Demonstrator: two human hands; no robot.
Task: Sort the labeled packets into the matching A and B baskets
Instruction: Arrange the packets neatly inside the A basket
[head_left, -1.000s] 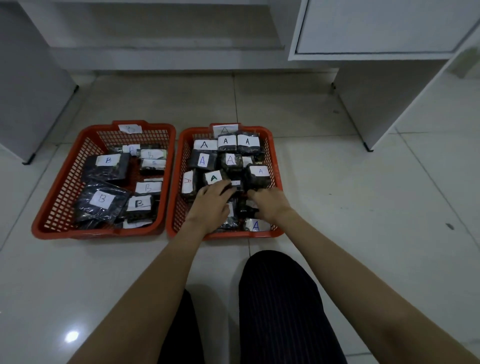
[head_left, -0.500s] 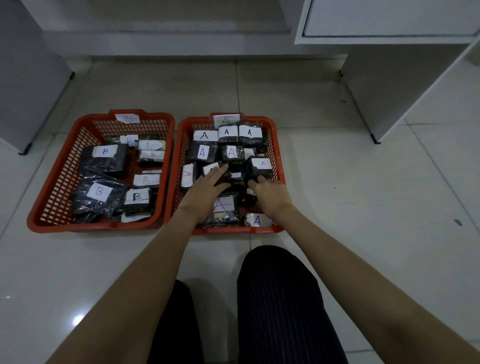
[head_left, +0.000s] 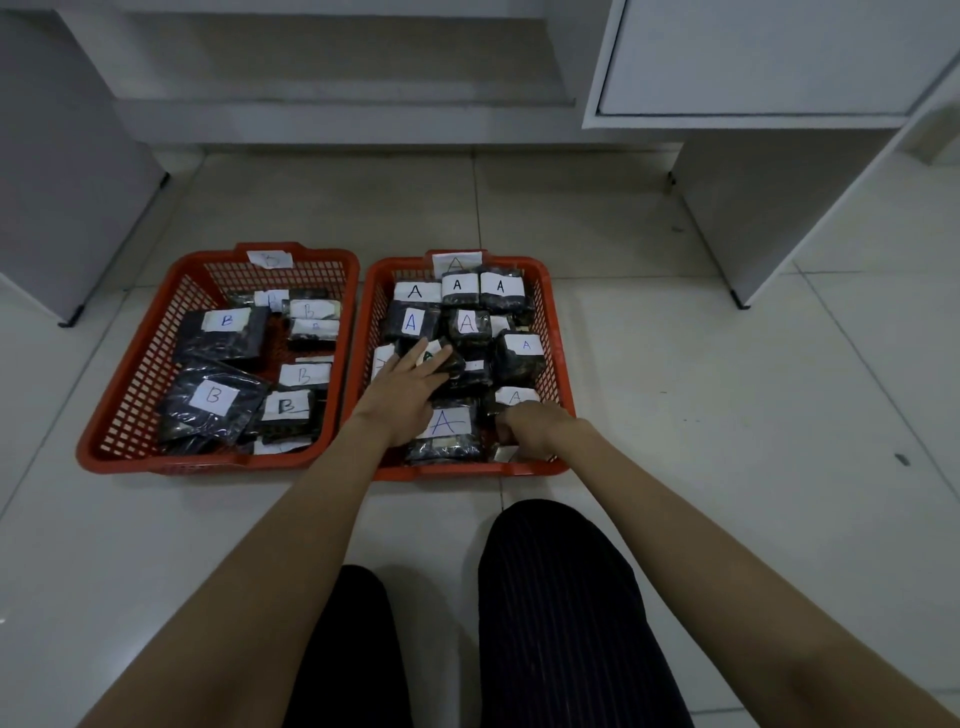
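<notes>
On the floor: two orange baskets (head_left: 558, 364) | dark packets (head_left: 519, 358), white A/B labels | left hand (head_left: 402, 392) flat, released | right hand (head_left: 535, 428) curled, grasp unclear

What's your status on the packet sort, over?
Left hand flat on A packets in A basket. Right hand curled at near corner, grip unclear. B basket untouched.

2 red mesh baskets side by side: B basket (head_left: 130, 395) w/ B packets (head_left: 213, 397), A basket (head_left: 558, 353) w/ A packets (head_left: 415, 322).
</notes>
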